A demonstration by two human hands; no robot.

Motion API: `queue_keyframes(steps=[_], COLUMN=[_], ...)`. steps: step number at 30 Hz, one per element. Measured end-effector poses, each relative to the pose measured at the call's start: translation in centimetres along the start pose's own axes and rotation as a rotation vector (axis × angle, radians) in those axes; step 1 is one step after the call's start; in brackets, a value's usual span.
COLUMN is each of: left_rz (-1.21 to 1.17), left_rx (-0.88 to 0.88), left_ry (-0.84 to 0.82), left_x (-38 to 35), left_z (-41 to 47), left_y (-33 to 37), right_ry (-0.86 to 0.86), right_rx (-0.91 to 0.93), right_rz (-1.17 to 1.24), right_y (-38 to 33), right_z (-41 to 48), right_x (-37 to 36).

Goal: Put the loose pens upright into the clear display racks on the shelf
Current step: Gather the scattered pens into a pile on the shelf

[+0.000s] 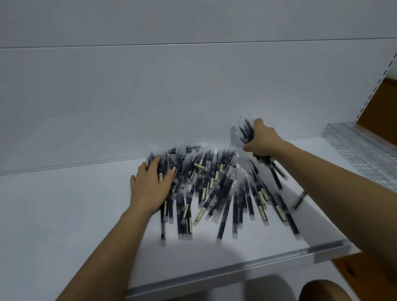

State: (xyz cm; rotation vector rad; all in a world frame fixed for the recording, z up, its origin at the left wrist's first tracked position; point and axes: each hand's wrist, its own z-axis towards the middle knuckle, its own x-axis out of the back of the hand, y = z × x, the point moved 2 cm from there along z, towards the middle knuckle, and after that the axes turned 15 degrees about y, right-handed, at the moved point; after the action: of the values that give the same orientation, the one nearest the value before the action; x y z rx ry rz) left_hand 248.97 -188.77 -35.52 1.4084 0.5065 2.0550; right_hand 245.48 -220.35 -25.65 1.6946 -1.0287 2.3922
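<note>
1. We start with the loose pens. They have dark barrels, many with a pale label strip, and lie flat in a fanned, overlapping heap on the white shelf. The heap spreads between the two hands and runs on toward the front edge, nearer us than either hand.
2. A separate bundle of pens is raised off the heap in the right hand. The fingers are curled tightly round its middle, so dark ends stick out above the fist and more barrels trail out below it.
3. The bundle leans, with its upper ends tipped to the left of the fist. Motion blur smears the lower ends, so we cannot tell whether they touch the heap.
4. The left hand grips nothing. It lies palm down on the heap's left end, fingers fairly straight and spread over the barrels, thumb pointing toward the gripping hand.
5. One single pen lies apart from the heap. It is on the bare shelf below and to the right of the fist, just beside the right forearm.
6. Well to the right of the gripping hand, at the shelf's right end, stands a clear display rack with a textured, cell-like surface.
7. Behind both hands rises a plain pale back panel. Up and to the right of the fist runs a slotted upright, with a brown wooden surface beyond it.
8. Nearest us, under both forearms, a metal front rail edges the shelf.
</note>
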Motion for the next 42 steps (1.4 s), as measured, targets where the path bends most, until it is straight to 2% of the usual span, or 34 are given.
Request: queue_keyframes(steps=[3, 7, 14, 18, 23, 27, 31, 35, 38, 42], left_rz=[-0.047, -0.241, -0.299, -0.278, -0.267, -0.263, -0.255, -0.238, -0.230, -0.206], left_rx=[0.015, 0.110, 0.119, 0.099, 0.061, 0.053, 0.038, 0.007, -0.024, -0.096], left_ry=[0.009, 0.071, 0.120, 0.099, 0.086, 0.078, 0.071, 0.067, 0.058, 0.050], left_x=[0.3, 1.2, 1.1, 1.1, 1.2, 1.4, 1.5, 1.8, 1.9, 2.0], left_z=[-0.1, -0.5, -0.3, -0.1, -0.3, -0.6, -0.6, -0.7, -1.0, -1.3], left_y=[0.0, 0.3, 0.0, -0.2, 0.2, 0.3, 0.3, 0.5, 0.9, 1.2], right_ry=[-0.101, -0.286, -0.243, -0.210, -0.203, -0.238, -0.193, -0.084, 0.007, -0.049], right_rx=[0.006, -0.012, -0.038, -0.029, -0.013, -0.003, 0.043, 0.067, 0.105, 0.016], right_rz=[0.126, 0.258, 0.174, 0.131, 0.247, 0.320, 0.360, 0.219, 0.000, -0.356], right_y=[-3.4, -8.4, -13.1, -13.4, -12.3, -10.3, -6.7, -1.3, 2.7, 6.9], right_z=[-1.2, -3.2, -4.3, -4.8, -5.3, -6.6, -7.7, -9.1, -10.1, -11.3], right_x=[-0.1, -3.3, -8.3, -7.9, -5.3, -3.2, -1.5, 1.1, 3.0, 3.9])
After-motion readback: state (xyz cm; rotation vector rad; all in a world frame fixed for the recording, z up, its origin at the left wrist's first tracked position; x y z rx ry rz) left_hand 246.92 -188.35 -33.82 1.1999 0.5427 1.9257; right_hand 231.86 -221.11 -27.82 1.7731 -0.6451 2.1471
